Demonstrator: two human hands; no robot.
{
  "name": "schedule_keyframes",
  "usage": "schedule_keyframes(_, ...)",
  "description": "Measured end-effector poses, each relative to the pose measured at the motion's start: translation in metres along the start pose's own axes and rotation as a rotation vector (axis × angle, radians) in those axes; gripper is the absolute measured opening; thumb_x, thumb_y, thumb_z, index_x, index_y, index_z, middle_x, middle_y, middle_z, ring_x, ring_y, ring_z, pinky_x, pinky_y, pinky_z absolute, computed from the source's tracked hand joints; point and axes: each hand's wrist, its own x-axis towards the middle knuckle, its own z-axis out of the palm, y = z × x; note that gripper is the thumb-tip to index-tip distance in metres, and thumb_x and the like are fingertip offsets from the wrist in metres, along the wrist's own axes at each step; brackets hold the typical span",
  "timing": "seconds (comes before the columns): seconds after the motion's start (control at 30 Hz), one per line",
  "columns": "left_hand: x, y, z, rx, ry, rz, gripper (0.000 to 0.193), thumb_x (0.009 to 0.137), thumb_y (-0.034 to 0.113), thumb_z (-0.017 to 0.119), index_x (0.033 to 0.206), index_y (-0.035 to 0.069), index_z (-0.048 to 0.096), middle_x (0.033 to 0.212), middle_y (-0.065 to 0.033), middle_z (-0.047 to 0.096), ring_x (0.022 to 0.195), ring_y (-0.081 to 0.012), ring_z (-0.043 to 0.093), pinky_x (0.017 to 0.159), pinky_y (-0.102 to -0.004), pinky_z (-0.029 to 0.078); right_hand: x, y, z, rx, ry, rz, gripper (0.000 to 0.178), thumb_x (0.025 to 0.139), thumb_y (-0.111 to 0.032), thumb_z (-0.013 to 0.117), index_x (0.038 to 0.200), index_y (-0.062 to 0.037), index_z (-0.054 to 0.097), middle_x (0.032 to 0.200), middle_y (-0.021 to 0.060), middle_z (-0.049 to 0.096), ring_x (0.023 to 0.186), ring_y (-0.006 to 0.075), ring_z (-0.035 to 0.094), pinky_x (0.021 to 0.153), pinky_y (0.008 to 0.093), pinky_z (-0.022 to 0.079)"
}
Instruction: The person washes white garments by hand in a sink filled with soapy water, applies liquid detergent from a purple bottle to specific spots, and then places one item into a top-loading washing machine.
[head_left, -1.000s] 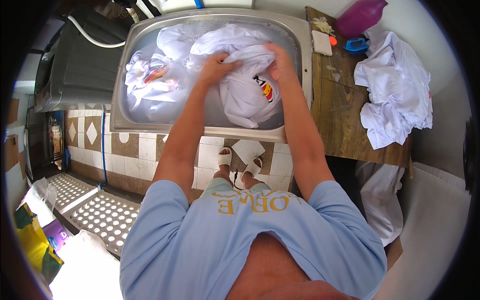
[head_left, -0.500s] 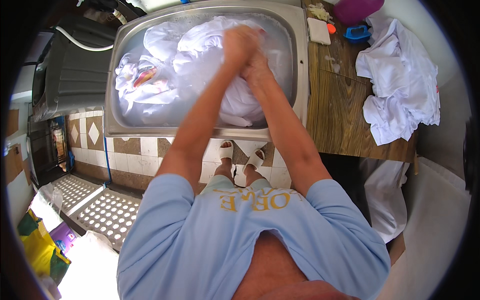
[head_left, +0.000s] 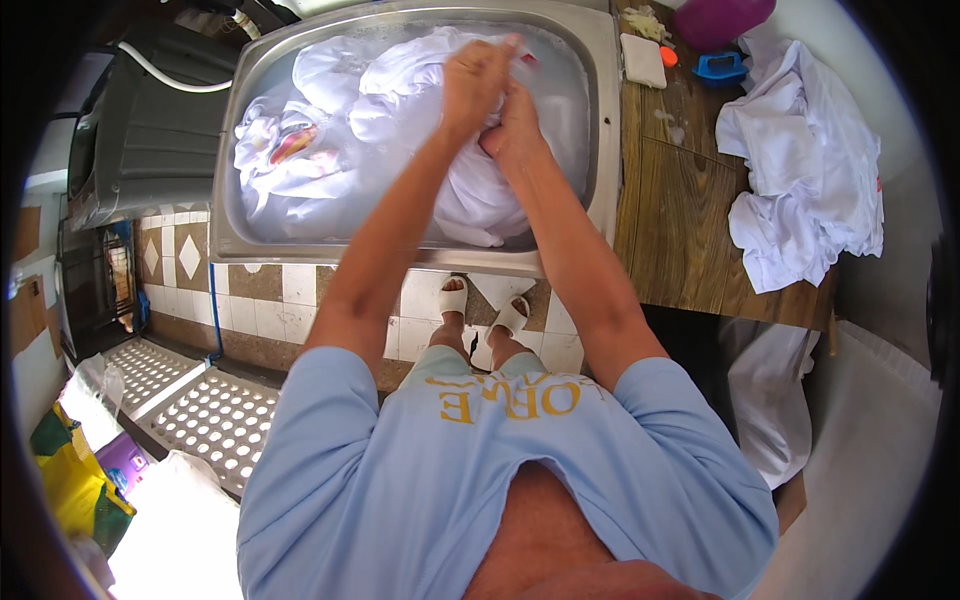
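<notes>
A metal sink basin (head_left: 607, 190) holds cloudy, soapy water and several wet white garments. My left hand (head_left: 474, 90) is closed in a fist over the far right part of the water, its fingers curled round white cloth. Just right of it and slightly nearer, my right hand (head_left: 517, 122) is closed on the same white garment (head_left: 478, 195), which bunches below the hands. A small red patch shows past my fingers. More white garments (head_left: 326, 76) float to the left, one with a colourful print (head_left: 293, 145). The cloth inside my grip is mostly hidden.
On the wooden counter (head_left: 668, 225) at right lie a heap of white clothes (head_left: 800, 165), a blue scrubbing brush (head_left: 719, 67), a whitish block (head_left: 643, 61), an orange cap (head_left: 668, 56) and a purple container (head_left: 716, 20). A dark grey ribbed appliance (head_left: 150, 130) stands left of the sink.
My left hand was blurred and overlapping the right; it has shifted slightly down and left, parting a little from it. The right hand stays in nearly the same place.
</notes>
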Motion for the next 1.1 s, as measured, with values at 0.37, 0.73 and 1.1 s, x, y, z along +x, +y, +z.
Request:
schedule_keyframes(0.37, -0.003, -0.011, -0.018, 0.316, -0.088, 0.212, 0.035, 0.083, 0.014, 0.066, 0.056, 0.001, 0.049, 0.05, -0.0077, 0.046, 0.048, -0.014, 0.038, 0.047, -0.0306, 0.036, -0.01, 0.022, 0.03, -0.646, 0.594, -0.115, 0.041, 0.096, -0.047, 0.042, 0.112, -0.0112, 0.052, 0.11, 0.0045, 0.056, 0.101, 0.0188, 0.054, 0.086, 0.0339, 0.045)
schedule_keyframes(0.73, 0.008, -0.011, -0.095, 0.374, -0.083, -0.13, 0.046, 0.083, 0.032, 0.07, 0.052, 0.004, 0.05, 0.05, 0.0074, 0.038, 0.047, -0.0056, 0.033, 0.044, -0.0277, 0.028, -0.02, -0.005, 0.043, -0.891, 0.417, -0.148, 0.033, 0.092, -0.039, 0.054, 0.092, -0.0058, 0.057, 0.084, 0.0031, 0.055, 0.076, 0.017, 0.054, 0.071, 0.032, 0.046)
schedule_keyframes(1.1, -0.021, 0.074, -0.175, -0.16, -0.36, -0.406, 0.017, 0.091, 0.013, 0.058, 0.102, 0.001, 0.063, 0.09, -0.0047, 0.068, 0.076, -0.0077, 0.063, 0.07, -0.0217, 0.05, -0.135, -0.013, 0.061, -2.711, -0.035, -0.225, 0.047, 0.07, -0.014, 0.073, 0.114, -0.0074, 0.057, 0.107, 0.0094, 0.061, 0.099, 0.0236, 0.057, 0.088, 0.0298, 0.043)
